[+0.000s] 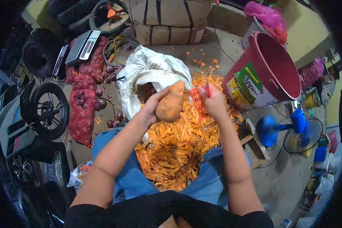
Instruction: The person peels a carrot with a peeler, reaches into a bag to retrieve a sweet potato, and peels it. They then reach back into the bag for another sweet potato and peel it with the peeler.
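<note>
Several red mesh sacks [81, 110] of onions lie on the floor at the far left, beside a black wheel [48, 110]. Next comes a white sack [152, 70], which stands open just behind the hands. The left hand [152, 106] has its grip closed around an orange-brown tuber [171, 102] and holds it up above a big heap of orange peelings [174, 152] between the knees. The right hand [214, 102] grips an orange peeler [198, 100], which touches the tuber's right side. Further right, a red bucket [277, 68] lies tilted, and a blue fan [288, 131] stands near it.
</note>
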`<state>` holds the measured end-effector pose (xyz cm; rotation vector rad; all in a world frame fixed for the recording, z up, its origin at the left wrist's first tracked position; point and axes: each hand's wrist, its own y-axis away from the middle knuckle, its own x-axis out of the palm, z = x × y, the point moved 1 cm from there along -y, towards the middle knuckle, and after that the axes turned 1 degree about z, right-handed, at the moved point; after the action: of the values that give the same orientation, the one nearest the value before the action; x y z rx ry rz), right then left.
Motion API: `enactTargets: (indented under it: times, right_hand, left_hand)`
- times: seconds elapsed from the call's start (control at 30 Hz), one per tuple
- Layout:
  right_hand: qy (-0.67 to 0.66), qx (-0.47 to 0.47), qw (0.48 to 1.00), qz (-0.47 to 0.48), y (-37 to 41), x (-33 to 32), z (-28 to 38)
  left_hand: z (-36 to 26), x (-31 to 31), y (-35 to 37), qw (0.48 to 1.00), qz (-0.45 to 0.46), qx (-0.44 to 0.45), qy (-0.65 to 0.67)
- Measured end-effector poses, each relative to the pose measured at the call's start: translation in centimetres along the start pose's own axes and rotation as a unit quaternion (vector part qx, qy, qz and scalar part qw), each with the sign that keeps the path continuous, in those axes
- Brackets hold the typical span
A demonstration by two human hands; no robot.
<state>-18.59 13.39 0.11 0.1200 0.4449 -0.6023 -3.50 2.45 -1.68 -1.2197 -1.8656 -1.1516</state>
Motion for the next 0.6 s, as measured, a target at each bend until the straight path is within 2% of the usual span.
enactTargets:
  times: [0.03, 0.1, 0.13, 0.33, 0.43, 0.6]
  right_hand:
    - [0.0, -0.002, 1.0, 0.004, 0.0, 0.4, -0.5]
    - [0.177, -0.168, 0.969, 0.043, 0.4, 1.1, -0.5]
    - [0.191, -0.142, 0.969, 0.069, 0.8, 1.1, 0.2]
    - [0.272, -0.114, 0.949, 0.114, 1.1, 1.8, 1.3]
    - [0.295, -0.108, 0.942, 0.121, 1.1, 2.3, 0.7]
    - [0.277, -0.131, 0.945, 0.115, 1.5, 1.9, 1.0]
  left_hand:
    - [-0.5, 0.0, 0.2, 1.0, -0.002, 0.004, 0.001]
    - [-1.5, -0.4, 0.7, 0.999, -0.003, 0.027, -0.02]
    - [-1.9, -1.2, 0.5, 0.998, 0.029, 0.023, -0.046]
    - [-1.7, -1.8, 0.1, 0.998, 0.018, 0.029, -0.054]
    - [-1.4, -1.4, 0.4, 0.99, -0.015, 0.047, -0.131]
    - [-1.3, -1.9, -0.1, 0.988, -0.006, 0.057, -0.144]
